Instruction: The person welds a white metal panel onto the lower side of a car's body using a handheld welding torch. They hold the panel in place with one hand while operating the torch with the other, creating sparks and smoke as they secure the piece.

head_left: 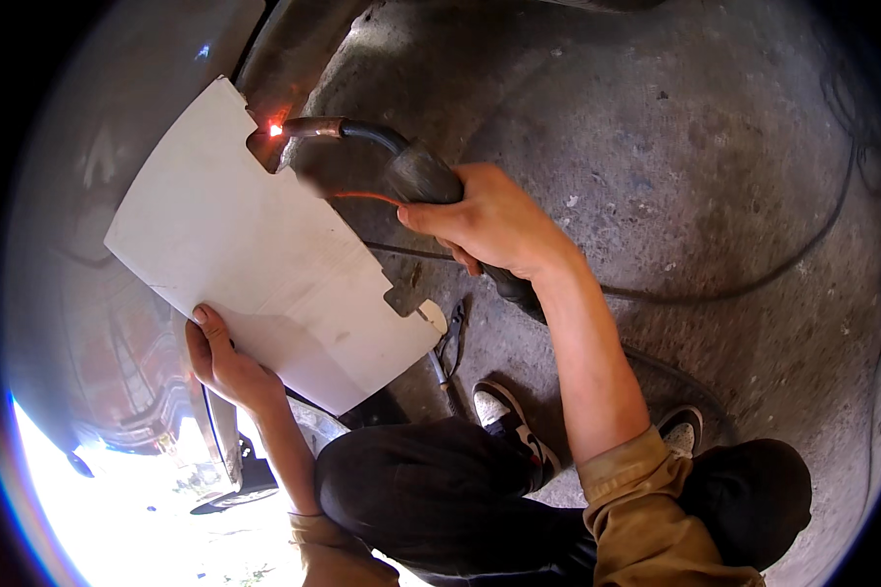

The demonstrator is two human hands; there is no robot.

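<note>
My right hand (494,220) is wrapped round the dark handle of a welding torch (423,174). The torch's curved neck and copper-coloured nozzle (313,127) point left. A bright red-white glow (275,129) burns at the nozzle's tip, beside a notch in a white sheet (235,225). My left hand (223,357) pinches the sheet's lower left edge, thumb on top and fingers partly hidden. The sheet is tilted, with cut-out notches along its right side, and lies close against a shiny grey vehicle body panel (78,293). An orange-red streak (362,195) shows between sheet and torch hand.
A dark cable (744,291) curves over the stained concrete floor (675,176) on the right. Pliers (455,328) and another handled tool (442,377) lie by my shoe (509,421). My dark-trousered knee (392,470) is bent below the sheet. Bright light fills the lower left.
</note>
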